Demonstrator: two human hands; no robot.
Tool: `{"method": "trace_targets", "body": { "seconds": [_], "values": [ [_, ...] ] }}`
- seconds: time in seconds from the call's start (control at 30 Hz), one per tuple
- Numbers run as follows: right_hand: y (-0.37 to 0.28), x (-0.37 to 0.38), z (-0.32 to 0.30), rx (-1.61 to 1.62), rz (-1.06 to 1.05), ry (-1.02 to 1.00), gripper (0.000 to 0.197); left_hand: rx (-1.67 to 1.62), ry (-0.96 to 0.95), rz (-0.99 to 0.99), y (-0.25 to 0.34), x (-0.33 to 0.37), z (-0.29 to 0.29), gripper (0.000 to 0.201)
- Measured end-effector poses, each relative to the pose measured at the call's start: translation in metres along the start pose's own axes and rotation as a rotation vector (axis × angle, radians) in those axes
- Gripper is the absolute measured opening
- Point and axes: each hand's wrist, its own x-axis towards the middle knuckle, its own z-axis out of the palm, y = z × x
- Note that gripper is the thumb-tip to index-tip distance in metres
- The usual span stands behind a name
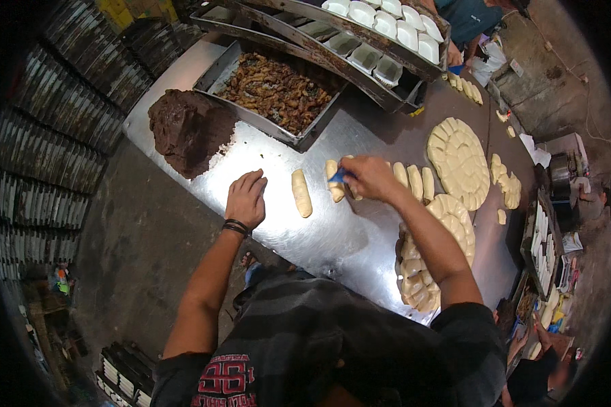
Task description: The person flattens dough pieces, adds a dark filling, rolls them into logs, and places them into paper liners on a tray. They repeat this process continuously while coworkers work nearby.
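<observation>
My left hand (246,199) rests on the metal table near a dark brown mound of paste (183,132), its fingers stretched out and nothing in it. Between my hands lies a single dough roll (301,193) by itself. My right hand (372,178) is closed on a small blue plastic tool (337,176), held at another pale dough roll (331,182); its exact shape is partly hidden by the fingers. More dough rolls (414,180) stand in a row just past my right hand. Beneath my right forearm spreads a cluster of dough pieces (421,275).
A metal tray of brown cooked filling (278,91) sits at the back, beside stacked trays of white paper cups (385,26). A round cluster of dough pieces (459,163) lies to the right. Dark racks (47,142) line the left. Another person (472,20) stands across the table.
</observation>
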Motion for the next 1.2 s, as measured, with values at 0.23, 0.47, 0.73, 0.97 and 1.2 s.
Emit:
{"method": "trace_targets", "body": {
  "seconds": [0.23, 0.47, 0.73, 0.97, 1.2],
  "values": [
    [-0.007, -0.014, 0.030, 0.013, 0.034, 0.101, 0.018, 0.030, -0.004, 0.010, -0.002, -0.002, 0.004, 0.033],
    [0.001, 0.007, 0.017, 0.032, 0.038, -0.028, 0.023, 0.038, -0.001, 0.005, -0.001, -0.002, 0.006, 0.034],
    [0.024, 0.026, 0.019, 0.071, 0.048, 0.034, 0.021, 0.044, 0.027, 0.016, 0.002, 0.000, 0.005, 0.034],
    [0.045, 0.032, 0.021, 0.128, 0.165, 0.098, 0.024, 0.061, 0.042, 0.022, 0.001, 0.000, 0.006, 0.032],
    [0.054, 0.016, -0.014, 0.177, 0.185, 0.181, 0.027, 0.057, 0.050, 0.020, 0.001, 0.000, 0.005, 0.034]
  ]
}}
